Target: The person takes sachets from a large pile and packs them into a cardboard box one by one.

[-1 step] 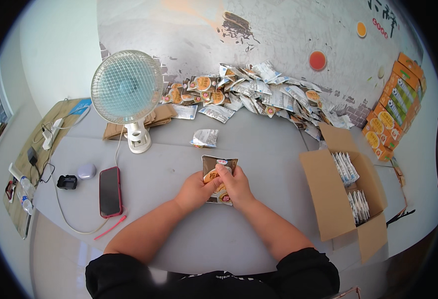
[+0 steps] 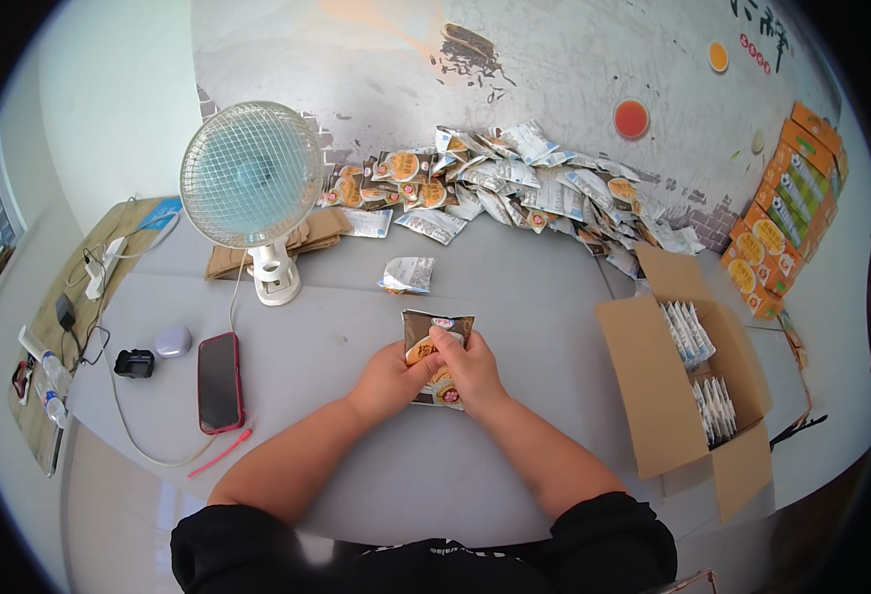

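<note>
Between my two hands, over the middle of the grey table, is a brown-and-white printed sachet (image 2: 441, 325) with an orange picture on its front. My left hand (image 2: 392, 380) grips its left side, and my right hand (image 2: 471, 374) grips the right side. Both thumbs press on the front and cover part of it; the fingers behind are hidden. Just beyond lies a single silver-white sachet (image 2: 408, 274). A long heap of similar sachets (image 2: 524, 183) rests against the back wall. At the right, an open cardboard box (image 2: 650, 386) holds two rows of upright sachets (image 2: 715, 411).
A white fan (image 2: 252, 176) stands at the back left beside flat brown cardboard (image 2: 316, 230). On the left lie a red-cased phone (image 2: 219, 384), a lilac case (image 2: 172, 341), a black holder (image 2: 134, 363) and cables. Orange cartons (image 2: 782, 213) stack at the far right.
</note>
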Demonstrator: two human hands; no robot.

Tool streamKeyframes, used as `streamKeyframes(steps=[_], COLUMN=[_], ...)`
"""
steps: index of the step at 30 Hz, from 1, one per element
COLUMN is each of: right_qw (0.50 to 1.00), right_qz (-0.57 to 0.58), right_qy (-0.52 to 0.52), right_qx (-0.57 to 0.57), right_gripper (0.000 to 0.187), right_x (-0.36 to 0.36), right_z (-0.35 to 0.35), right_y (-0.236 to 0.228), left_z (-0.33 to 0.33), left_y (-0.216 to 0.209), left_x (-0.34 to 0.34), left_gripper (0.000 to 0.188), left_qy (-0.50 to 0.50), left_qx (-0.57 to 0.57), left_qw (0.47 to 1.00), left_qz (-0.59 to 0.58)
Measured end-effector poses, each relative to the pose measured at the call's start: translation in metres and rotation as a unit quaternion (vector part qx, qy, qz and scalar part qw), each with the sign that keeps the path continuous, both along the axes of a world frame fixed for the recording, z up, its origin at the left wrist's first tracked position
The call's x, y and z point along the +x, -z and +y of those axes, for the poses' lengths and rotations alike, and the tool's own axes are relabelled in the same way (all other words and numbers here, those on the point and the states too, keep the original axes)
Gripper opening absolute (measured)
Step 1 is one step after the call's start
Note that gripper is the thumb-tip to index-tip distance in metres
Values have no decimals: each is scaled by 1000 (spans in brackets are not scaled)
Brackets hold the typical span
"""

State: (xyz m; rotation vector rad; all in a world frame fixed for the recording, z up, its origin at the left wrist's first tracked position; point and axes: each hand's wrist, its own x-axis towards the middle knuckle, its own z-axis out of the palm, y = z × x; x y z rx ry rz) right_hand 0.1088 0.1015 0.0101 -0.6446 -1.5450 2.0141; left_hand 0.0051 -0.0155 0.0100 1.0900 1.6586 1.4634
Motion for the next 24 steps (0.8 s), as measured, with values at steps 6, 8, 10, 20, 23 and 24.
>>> streamKeyframes(steps=[6,8,10,20,23,24], right_qw=[997,997,996,994,994,995], right_qz=[67,67,56,34,36,41], right_qy=[-22,-37,-56,-77,-69,-61], right_qx=[-25,-24,-38,-75,-73,-70], right_gripper=[31,31,32,39,38,39], right_x=[5,5,5,9,10,8], right_z=[0,2,4,5,3,5], right_y=[-7,-7,-8,-14,-17,-11], left_z=[-1,-3,-3,-7,-9,-9], left_y=[-6,-8,-8,-9,-5,-5], left_x=[6,7,7,12,12,12], left_gripper=[37,35,34,39,41,42], left_qy=[18,17,4,-46,-64,-69], left_qx=[20,10,4,43,65,72], left_qw=[999,998,994,929,897,884], left_qz=[23,51,111,365,432,457])
